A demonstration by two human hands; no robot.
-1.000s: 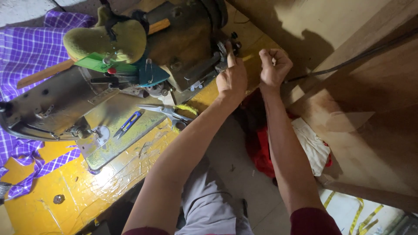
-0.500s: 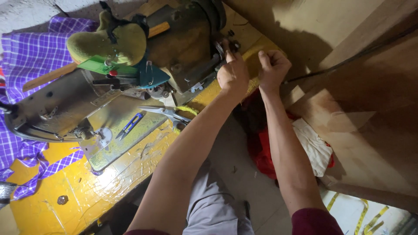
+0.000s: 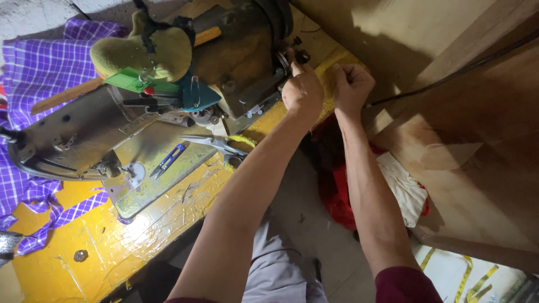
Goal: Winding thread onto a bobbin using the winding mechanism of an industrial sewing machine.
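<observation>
- Left hand [image 3: 303,90] sat at the right end of the sewing machine [image 3: 168,106], index finger stretched up against the small dark knob [image 3: 301,55] beside the handwheel [image 3: 281,22]; other fingers curled, and whether they pinched anything could not be told.
- Right hand [image 3: 351,84] was clenched into a fist just beside the left, over the edge of the yellow counter [image 3: 168,224]. What the grip held was hidden inside the fist.
- Handwheel was cut off by the top edge of the view; only its lower arc showed.
- Scissors [image 3: 216,145] and blue thread snips [image 3: 167,160] lay on the machine's metal bed, well apart from both hands.
- Purple checked cloth [image 3: 33,67] ran under the machine's left end, partly covered.
- Red cloth [image 3: 342,191] on the floor was half hidden behind the forearms.
</observation>
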